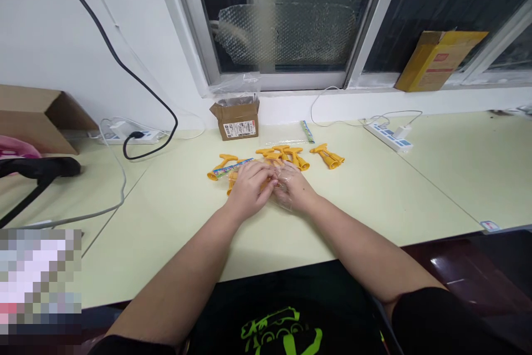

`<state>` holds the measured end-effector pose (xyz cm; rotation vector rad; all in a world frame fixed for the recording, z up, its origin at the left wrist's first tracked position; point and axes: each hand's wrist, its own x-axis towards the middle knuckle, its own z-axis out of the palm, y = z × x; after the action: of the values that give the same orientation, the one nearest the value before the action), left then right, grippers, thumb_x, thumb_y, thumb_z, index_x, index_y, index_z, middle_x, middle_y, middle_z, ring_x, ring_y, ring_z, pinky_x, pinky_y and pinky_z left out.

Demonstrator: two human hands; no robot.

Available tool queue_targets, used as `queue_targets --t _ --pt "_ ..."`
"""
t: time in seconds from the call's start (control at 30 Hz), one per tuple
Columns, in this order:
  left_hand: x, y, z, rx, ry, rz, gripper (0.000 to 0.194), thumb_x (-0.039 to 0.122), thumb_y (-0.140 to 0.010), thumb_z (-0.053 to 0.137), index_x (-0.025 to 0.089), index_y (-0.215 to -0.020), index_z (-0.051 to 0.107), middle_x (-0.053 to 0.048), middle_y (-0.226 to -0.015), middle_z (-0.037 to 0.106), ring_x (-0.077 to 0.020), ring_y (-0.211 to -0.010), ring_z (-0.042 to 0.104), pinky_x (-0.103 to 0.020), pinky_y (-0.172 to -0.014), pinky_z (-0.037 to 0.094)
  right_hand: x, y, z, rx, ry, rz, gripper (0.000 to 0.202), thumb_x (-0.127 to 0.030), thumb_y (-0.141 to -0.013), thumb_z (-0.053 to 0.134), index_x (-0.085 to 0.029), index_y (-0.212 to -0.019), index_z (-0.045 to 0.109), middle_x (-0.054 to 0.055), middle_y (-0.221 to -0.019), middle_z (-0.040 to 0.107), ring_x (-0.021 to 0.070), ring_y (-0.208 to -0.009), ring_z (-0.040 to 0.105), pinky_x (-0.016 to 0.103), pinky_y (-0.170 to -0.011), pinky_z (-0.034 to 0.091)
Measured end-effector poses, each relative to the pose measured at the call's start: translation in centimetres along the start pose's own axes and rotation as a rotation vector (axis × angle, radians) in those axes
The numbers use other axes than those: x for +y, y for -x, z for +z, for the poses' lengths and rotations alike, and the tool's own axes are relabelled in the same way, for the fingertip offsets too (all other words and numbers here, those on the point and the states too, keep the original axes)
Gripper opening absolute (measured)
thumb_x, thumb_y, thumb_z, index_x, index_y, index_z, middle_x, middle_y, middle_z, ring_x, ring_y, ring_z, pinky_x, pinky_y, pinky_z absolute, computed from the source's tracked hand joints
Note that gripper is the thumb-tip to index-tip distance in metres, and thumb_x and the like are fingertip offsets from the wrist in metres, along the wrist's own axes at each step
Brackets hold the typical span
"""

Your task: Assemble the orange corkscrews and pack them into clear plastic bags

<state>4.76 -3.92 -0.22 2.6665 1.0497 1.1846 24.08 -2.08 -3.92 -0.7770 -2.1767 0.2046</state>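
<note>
My left hand (250,188) and my right hand (296,188) meet over the table, close to each other. Both have their fingers bent around a clear plastic bag (284,200), whose film crinkles about the right fingers. A colourful printed header strip (231,168) shows to the left of my left hand. Orange-yellow plastic, partly hidden by the hands, shows through the film. Just beyond the hands lie several yellow plastic pieces with T-shaped handles and flared ends (294,157). Another such yellow piece (328,157) lies off to the right, and one (224,164) to the left.
Behind the pieces lies a flat clear bag with a printed strip (307,132). A small cardboard box (236,119) stands by the wall. Power strips (388,136) with cables lie right and left. A black stand (41,169) and larger carton (37,117) occupy the left.
</note>
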Motion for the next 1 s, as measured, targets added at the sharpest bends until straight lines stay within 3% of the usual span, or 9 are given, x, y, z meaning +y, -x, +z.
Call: queue_targets --t 0.13,0.23,0.37,0.43,0.53,0.7,0.83,0.9,1.0 --pt "-0.3 0.0 -0.1 0.0 0.023 0.001 0.007 0.025 -0.099 0.057 0.022 -0.101 0.064 -0.007 -0.114 0.069 -0.0249 -0.112 0.061 -0.044 -0.1 0.045 0.6 0.4 -1.4 -0.098 -0.16 -0.025 0.019 -0.024 -0.099 0.055 -0.023 -0.108 0.071 0.006 -0.099 0.077 0.0216 -0.091 0.07 0.041 -0.092 0.055" --pt "-0.4 0.0 -0.4 0.014 0.057 -0.022 0.007 0.024 -0.099 0.056 0.022 -0.102 0.062 -0.008 -0.113 0.068 -0.0237 -0.11 0.062 -0.042 -0.098 0.046 2.4 0.8 -3.9 0.073 -0.122 0.108 0.019 -0.022 -0.096 0.056 -0.023 -0.102 0.074 0.005 -0.097 0.077 0.0195 -0.087 0.071 0.034 -0.084 0.056" --pt "-0.2 0.1 -0.6 0.003 0.085 -0.04 0.005 0.022 -0.098 0.056 0.022 -0.099 0.061 -0.008 -0.111 0.066 -0.0239 -0.109 0.062 -0.042 -0.097 0.047 6.6 2.1 -7.6 0.297 0.217 0.536 0.021 -0.027 -0.088 0.061 -0.019 -0.101 0.075 0.011 -0.106 0.075 0.026 -0.104 0.068 0.041 -0.1 0.051" --pt "0.0 0.1 -0.7 -0.009 0.095 -0.024 0.004 0.021 -0.096 0.057 0.022 -0.097 0.06 -0.008 -0.111 0.066 -0.024 -0.108 0.062 -0.042 -0.097 0.047 8.4 2.8 -8.9 0.229 0.363 0.814 0.029 -0.03 -0.084 0.066 -0.017 -0.108 0.076 0.015 -0.118 0.071 0.0303 -0.114 0.065 0.044 -0.105 0.047" --pt "0.2 0.1 -1.0 -0.033 0.109 0.01 0.005 0.017 -0.093 0.056 0.022 -0.092 0.058 -0.008 -0.112 0.065 -0.0243 -0.108 0.061 -0.043 -0.097 0.046 9.6 3.4 -9.5 0.082 0.382 1.054 0.04 -0.032 -0.084 0.068 -0.017 -0.12 0.072 0.015 -0.124 0.071 0.0304 -0.114 0.066 0.041 -0.098 0.049" --pt "0.5 0.1 -1.5 -0.071 0.114 0.024 0.006 0.023 -0.093 0.057 0.022 -0.093 0.062 -0.009 -0.112 0.065 -0.0251 -0.106 0.06 -0.044 -0.096 0.046 8.7 3.0 -9.2 0.017 0.29 1.11 0.031 -0.036 -0.087 0.065 -0.02 -0.112 0.074 0.009 -0.107 0.073 0.0244 -0.098 0.067 0.035 -0.087 0.05" --pt "1.0 0.2 -1.2 -0.162 0.041 0.059 0.026 0.033 -0.097 0.057 0.028 -0.119 0.07 -0.009 -0.107 0.064 -0.0259 -0.104 0.059 -0.045 -0.095 0.043 9.6 3.2 -9.3 0.156 0.441 1.074 0.032 -0.035 -0.087 0.064 -0.023 -0.115 0.076 0.013 -0.125 0.063 0.0295 -0.12 0.057 0.041 -0.101 0.045" --pt "1.5 0.2 -0.7 -0.224 -0.024 0.089 0.032 0.037 -0.1 0.056 0.033 -0.129 0.068 -0.008 -0.107 0.063 -0.0259 -0.104 0.057 -0.045 -0.095 0.04 10.5 3.5 -9.5 0.139 0.443 1.14 0.04 -0.034 -0.086 0.065 -0.025 -0.123 0.073 0.014 -0.131 0.06 0.0321 -0.127 0.052 0.044 -0.104 0.044" --pt "2.0 0.2 0.0 -0.286 -0.082 0.102 0.025 0.041 -0.101 0.055 0.033 -0.115 0.074 -0.006 -0.104 0.063 -0.0253 -0.101 0.056 -0.045 -0.092 0.037 11.6 3.9 -9.7 0.037 0.405 1.257 0.046 -0.029 -0.081 0.068 -0.025 -0.127 0.072 0.015 -0.131 0.062 0.0356 -0.126 0.052 0.049 -0.103 0.044"
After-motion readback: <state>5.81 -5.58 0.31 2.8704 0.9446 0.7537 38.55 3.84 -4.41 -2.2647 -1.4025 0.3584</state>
